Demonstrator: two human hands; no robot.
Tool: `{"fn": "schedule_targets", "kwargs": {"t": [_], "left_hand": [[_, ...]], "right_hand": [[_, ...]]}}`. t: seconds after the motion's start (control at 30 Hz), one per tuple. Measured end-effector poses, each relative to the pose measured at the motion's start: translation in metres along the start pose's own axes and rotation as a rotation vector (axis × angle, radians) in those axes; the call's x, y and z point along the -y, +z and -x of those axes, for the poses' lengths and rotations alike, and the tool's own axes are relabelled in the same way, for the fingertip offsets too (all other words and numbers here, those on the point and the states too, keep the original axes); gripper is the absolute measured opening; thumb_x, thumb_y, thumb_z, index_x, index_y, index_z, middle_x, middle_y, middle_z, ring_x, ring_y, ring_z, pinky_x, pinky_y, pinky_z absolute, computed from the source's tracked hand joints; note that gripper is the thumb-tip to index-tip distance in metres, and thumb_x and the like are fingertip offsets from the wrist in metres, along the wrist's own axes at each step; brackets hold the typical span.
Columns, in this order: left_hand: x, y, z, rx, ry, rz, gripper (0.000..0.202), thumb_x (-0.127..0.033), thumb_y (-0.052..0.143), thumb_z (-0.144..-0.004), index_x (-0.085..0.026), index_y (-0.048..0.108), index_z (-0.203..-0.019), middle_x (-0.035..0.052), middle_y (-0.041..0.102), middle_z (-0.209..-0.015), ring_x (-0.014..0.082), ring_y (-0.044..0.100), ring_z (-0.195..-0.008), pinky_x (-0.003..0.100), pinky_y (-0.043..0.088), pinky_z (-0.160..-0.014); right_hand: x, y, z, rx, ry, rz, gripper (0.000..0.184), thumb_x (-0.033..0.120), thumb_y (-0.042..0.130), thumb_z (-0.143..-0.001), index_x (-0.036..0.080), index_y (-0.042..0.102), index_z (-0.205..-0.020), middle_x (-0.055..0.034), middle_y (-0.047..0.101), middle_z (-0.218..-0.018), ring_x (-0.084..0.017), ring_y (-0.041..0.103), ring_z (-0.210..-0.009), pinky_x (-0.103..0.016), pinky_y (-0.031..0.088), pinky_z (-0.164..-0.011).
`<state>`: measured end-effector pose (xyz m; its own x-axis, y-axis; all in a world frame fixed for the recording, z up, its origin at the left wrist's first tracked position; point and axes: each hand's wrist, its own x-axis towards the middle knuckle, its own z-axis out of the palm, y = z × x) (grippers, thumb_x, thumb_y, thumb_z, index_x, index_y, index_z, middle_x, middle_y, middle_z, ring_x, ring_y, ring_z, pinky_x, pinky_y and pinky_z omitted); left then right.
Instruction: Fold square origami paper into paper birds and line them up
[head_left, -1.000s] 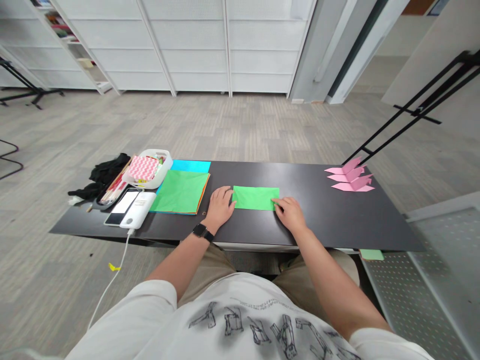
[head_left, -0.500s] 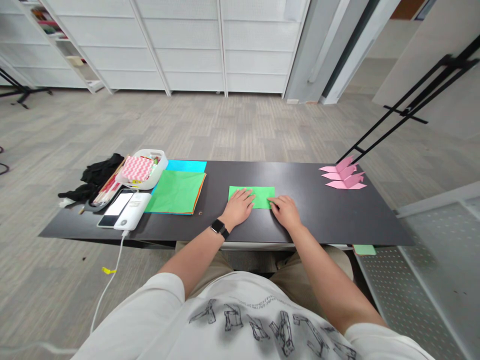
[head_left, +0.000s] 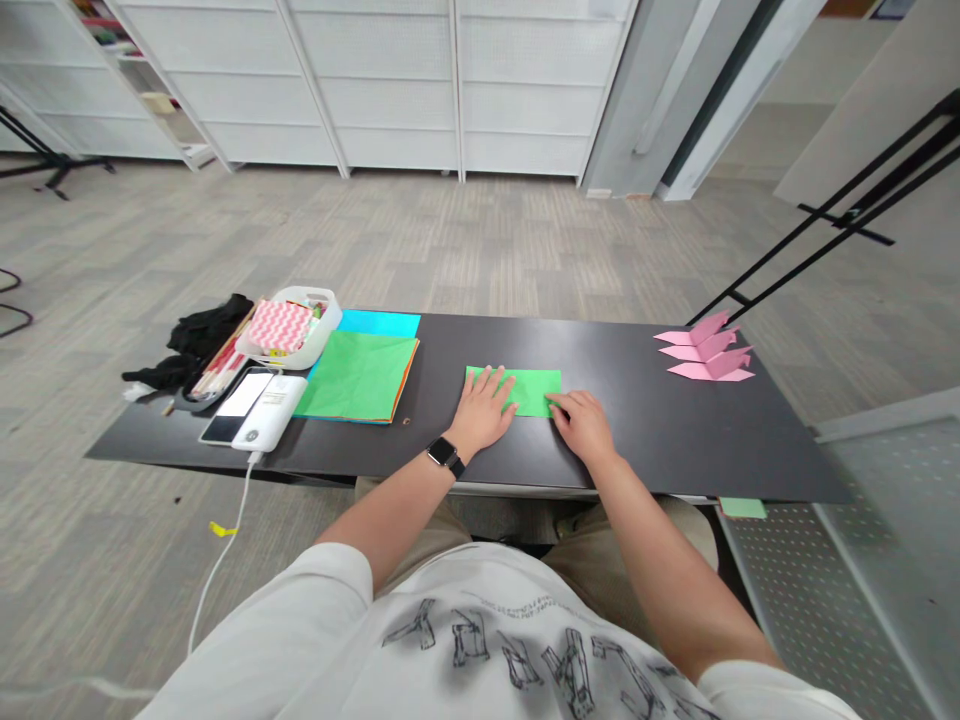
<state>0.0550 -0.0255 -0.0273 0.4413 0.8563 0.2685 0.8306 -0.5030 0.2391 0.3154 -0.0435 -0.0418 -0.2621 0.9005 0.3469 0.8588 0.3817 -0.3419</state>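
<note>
A green paper (head_left: 534, 388), folded to a rectangle, lies on the black table (head_left: 637, 440) in front of me. My left hand (head_left: 486, 408), with a black watch on the wrist, lies flat on the paper's left half, fingers spread. My right hand (head_left: 581, 422) rests at the paper's near right corner, fingers curled down with the fingertips pressing the edge. Neither hand lifts the sheet.
A stack of coloured sheets (head_left: 360, 375), green on top, lies to the left. Beyond it are a white basket (head_left: 289, 328), a pencil tray (head_left: 214, 375), a phone (head_left: 231, 406) and a white power bank (head_left: 270, 426) with a cable. Folded pink paper pieces (head_left: 706, 352) sit far right.
My left hand has slid from beside the paper's left edge onto the green paper and now lies flat on it. My right hand has stayed at the near right corner.
</note>
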Motion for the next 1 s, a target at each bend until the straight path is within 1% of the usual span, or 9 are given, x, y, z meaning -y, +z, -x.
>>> {"fn": "schedule_targets", "kwargs": {"t": [0.07, 0.2, 0.37, 0.5, 0.67, 0.9, 1.0], "left_hand": [[-0.0003, 0.0002, 0.0002, 0.016, -0.017, 0.005, 0.057, -0.048, 0.047, -0.110, -0.021, 0.056, -0.159, 0.0146, 0.046, -0.172, 0.0385, 0.040, -0.161, 0.065, 0.021, -0.136], [-0.0011, 0.0007, 0.0007, 0.046, -0.023, 0.026, 0.057, -0.048, 0.049, -0.109, -0.022, 0.057, -0.159, 0.0145, 0.047, -0.171, 0.0385, 0.040, -0.161, 0.064, 0.023, -0.136], [-0.0033, -0.0009, 0.0019, 0.043, -0.021, 0.010, 0.056, -0.049, 0.048, -0.109, -0.023, 0.058, -0.157, 0.0133, 0.047, -0.171, 0.0380, 0.041, -0.160, 0.062, 0.025, -0.135], [-0.0047, -0.0027, 0.0020, 0.048, -0.023, 0.005, 0.056, -0.050, 0.048, -0.110, -0.022, 0.059, -0.157, 0.0134, 0.047, -0.171, 0.0384, 0.041, -0.160, 0.063, 0.026, -0.135], [-0.0048, -0.0022, 0.0014, 0.053, -0.034, 0.025, 0.057, -0.049, 0.052, -0.108, -0.024, 0.058, -0.158, 0.0131, 0.048, -0.171, 0.0387, 0.040, -0.161, 0.063, 0.026, -0.135], [-0.0052, -0.0007, 0.0026, 0.035, -0.045, 0.004, 0.055, -0.050, 0.049, -0.109, -0.024, 0.059, -0.156, 0.0124, 0.049, -0.170, 0.0381, 0.042, -0.159, 0.063, 0.027, -0.134], [-0.0059, 0.0001, 0.0033, 0.038, -0.047, -0.006, 0.056, -0.050, 0.049, -0.109, -0.022, 0.059, -0.156, 0.0134, 0.048, -0.170, 0.0390, 0.042, -0.160, 0.064, 0.028, -0.134]], "right_hand": [[-0.0008, 0.0001, 0.0002, -0.002, 0.002, -0.011, 0.031, 0.032, 0.054, -0.106, 0.025, 0.080, -0.121, -0.0104, 0.073, -0.094, -0.030, 0.063, -0.096, -0.045, 0.050, -0.094], [-0.0020, 0.0008, 0.0005, -0.003, 0.009, -0.025, 0.031, 0.032, 0.055, -0.105, 0.026, 0.081, -0.120, -0.0105, 0.074, -0.092, -0.031, 0.063, -0.095, -0.046, 0.051, -0.094], [-0.0016, -0.0006, 0.0007, -0.003, 0.006, -0.028, 0.031, 0.033, 0.054, -0.106, 0.026, 0.082, -0.118, -0.0096, 0.072, -0.088, -0.030, 0.063, -0.092, -0.046, 0.051, -0.092], [-0.0007, -0.0019, 0.0015, -0.010, 0.004, -0.020, 0.030, 0.033, 0.055, -0.105, 0.025, 0.082, -0.116, -0.0098, 0.072, -0.088, -0.031, 0.063, -0.093, -0.046, 0.051, -0.092], [0.0002, -0.0017, 0.0018, -0.007, 0.012, -0.020, 0.030, 0.033, 0.055, -0.105, 0.026, 0.081, -0.117, -0.0101, 0.072, -0.089, -0.031, 0.063, -0.094, -0.047, 0.051, -0.093], [0.0006, -0.0009, 0.0010, -0.017, 0.006, -0.019, 0.031, 0.033, 0.054, -0.106, 0.025, 0.082, -0.116, -0.0105, 0.073, -0.090, -0.031, 0.064, -0.093, -0.048, 0.052, -0.092], [0.0004, -0.0005, 0.0009, -0.018, 0.005, -0.013, 0.031, 0.033, 0.055, -0.106, 0.025, 0.083, -0.116, -0.0105, 0.073, -0.089, -0.031, 0.064, -0.092, -0.048, 0.052, -0.091]]}}
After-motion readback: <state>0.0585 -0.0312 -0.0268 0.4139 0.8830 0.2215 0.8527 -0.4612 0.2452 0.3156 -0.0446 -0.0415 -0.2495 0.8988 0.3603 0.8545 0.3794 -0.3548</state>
